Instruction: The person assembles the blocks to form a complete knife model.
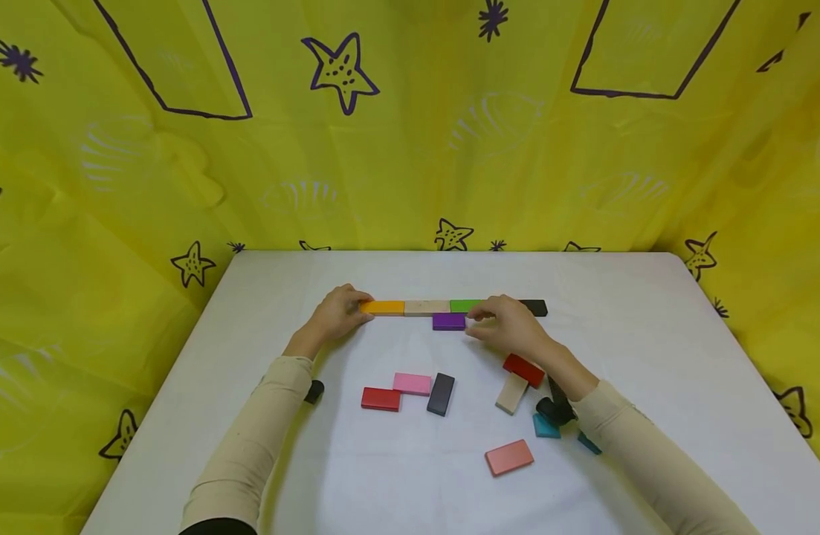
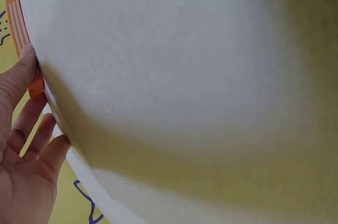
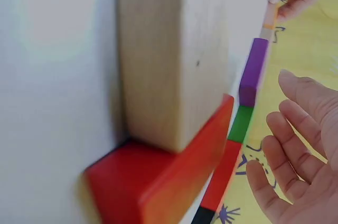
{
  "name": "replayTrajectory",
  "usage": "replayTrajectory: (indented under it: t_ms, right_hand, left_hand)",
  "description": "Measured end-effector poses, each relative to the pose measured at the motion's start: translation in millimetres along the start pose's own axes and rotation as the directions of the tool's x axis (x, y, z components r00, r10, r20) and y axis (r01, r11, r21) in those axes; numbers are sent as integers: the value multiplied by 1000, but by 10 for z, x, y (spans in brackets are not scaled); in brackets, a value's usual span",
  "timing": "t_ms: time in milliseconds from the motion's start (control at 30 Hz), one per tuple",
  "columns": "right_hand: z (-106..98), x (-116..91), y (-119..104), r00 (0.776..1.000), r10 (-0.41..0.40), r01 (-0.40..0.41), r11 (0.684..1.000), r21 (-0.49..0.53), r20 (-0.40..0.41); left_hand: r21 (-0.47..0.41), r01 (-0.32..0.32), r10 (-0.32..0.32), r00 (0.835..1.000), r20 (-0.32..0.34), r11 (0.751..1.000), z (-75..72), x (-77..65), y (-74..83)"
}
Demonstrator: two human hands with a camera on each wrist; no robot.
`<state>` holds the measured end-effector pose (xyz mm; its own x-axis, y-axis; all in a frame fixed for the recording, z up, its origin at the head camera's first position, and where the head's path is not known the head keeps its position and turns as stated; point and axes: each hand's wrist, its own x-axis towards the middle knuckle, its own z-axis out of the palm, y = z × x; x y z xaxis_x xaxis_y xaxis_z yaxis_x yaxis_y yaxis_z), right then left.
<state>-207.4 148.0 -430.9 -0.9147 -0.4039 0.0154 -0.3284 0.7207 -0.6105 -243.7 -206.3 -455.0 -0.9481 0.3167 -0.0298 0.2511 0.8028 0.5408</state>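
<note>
Centrally in the head view, a purple block (image 1: 448,322) lies just below a row of blocks (image 1: 427,307); at its right end is the right hand (image 1: 510,325), fingers apart. Leftward, the left hand (image 1: 336,310) pinches the row's orange block (image 1: 385,308). Lower, a pink block (image 1: 412,383) lies on the table (image 1: 383,475).

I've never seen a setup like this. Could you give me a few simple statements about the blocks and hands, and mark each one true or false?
1. The left hand grips the orange block. True.
2. The purple block lies on the far side of the row. False: it lies on the side nearer the person.
3. A black block forms the row's right end. True.
4. The right hand is gripping the purple block. False: its fingers are open and hold nothing.
5. A pink block lies flat on the table. True.
</note>
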Motion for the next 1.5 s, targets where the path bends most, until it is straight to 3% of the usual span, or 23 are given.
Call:
replayTrajectory:
  t_ms: [233,667,1500]
  right_hand:
    - [-96,-227,54,996,-80,82,994,68,-25]
    - [-137,-568,127,987,-162,162,986,40,-14]
    - [-195,-1058,427,980,-190,186,980,-66,-59]
  left_hand:
    - [-6,3,-3,1000,2,1000,-34,-2,19]
    - [6,-10,10,1000,9,1000,-7,0,28]
    - [-9,26,-26,1000,13,1000,-10,-29,31]
